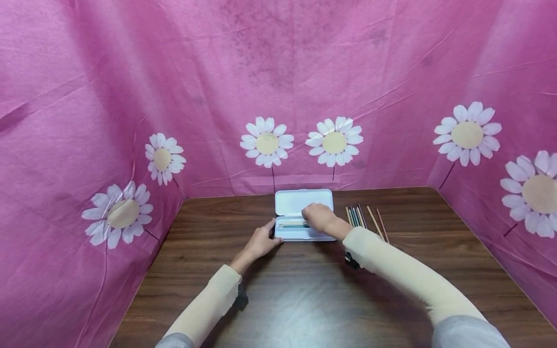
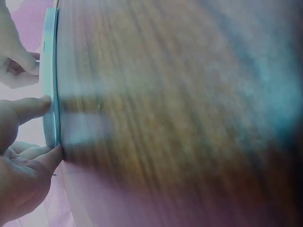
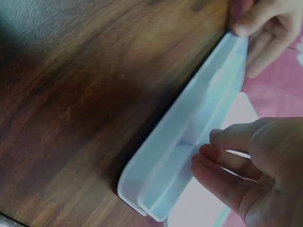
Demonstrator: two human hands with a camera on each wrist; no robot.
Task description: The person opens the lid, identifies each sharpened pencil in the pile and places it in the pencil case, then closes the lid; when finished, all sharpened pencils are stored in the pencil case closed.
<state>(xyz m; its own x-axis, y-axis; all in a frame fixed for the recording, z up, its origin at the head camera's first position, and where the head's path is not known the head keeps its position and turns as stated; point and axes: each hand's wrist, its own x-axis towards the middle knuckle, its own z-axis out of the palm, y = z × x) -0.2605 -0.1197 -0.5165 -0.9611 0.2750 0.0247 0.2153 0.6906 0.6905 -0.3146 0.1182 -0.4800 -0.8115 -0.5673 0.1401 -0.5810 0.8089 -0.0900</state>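
An open white pencil case (image 1: 300,236) lies on the table with its lid (image 1: 303,202) tipped back. Several pencils (image 1: 292,224) lie in its rear compartment. At the left end of the case, my left hand (image 1: 261,240) grips the corner between thumb and fingers, also visible in the left wrist view (image 2: 28,156). My right hand (image 1: 321,218) is over the right part of the case, fingers bent downward. In the right wrist view, thumb and fingertips (image 3: 222,137) hover close together above the tray, with no object visible between them.
To the right of the case, several loose pencils (image 1: 356,216) lie side by side, with a tan pencil (image 1: 375,222) and a reddish pencil (image 1: 383,225) set apart. The brown wooden table (image 1: 278,299) meets a pink cloth backdrop (image 1: 209,159) with daisies.
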